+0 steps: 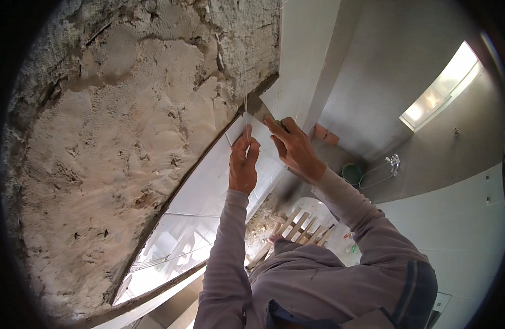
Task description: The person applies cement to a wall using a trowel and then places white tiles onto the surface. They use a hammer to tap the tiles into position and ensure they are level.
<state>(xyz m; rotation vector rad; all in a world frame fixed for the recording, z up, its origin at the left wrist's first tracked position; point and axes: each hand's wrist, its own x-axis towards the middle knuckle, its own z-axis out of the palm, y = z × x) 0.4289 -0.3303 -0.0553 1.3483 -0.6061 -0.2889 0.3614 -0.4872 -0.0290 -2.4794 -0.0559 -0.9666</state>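
Note:
My left hand (243, 164) is raised in front of the wall, its fingers pinched on a thin white string (246, 105) that runs up past the top edge of the tiles. Beside it on the right, my right hand (299, 148) has its fingers bent around a flat grey blade-like piece (258, 108), perhaps a trowel; the grip hides most of it. This piece lies near the top edge of the glossy white wall tiles (192, 200). Above the tiles is rough, uneven mortar (115, 148) on the wall.
Below me stands a slatted wooden platform (299, 227). A green bucket (351, 174), a shower mixer tap (394, 163) with a hose and reddish brick pieces (326, 134) are at the right. A bright window (444, 90) is in the far right wall.

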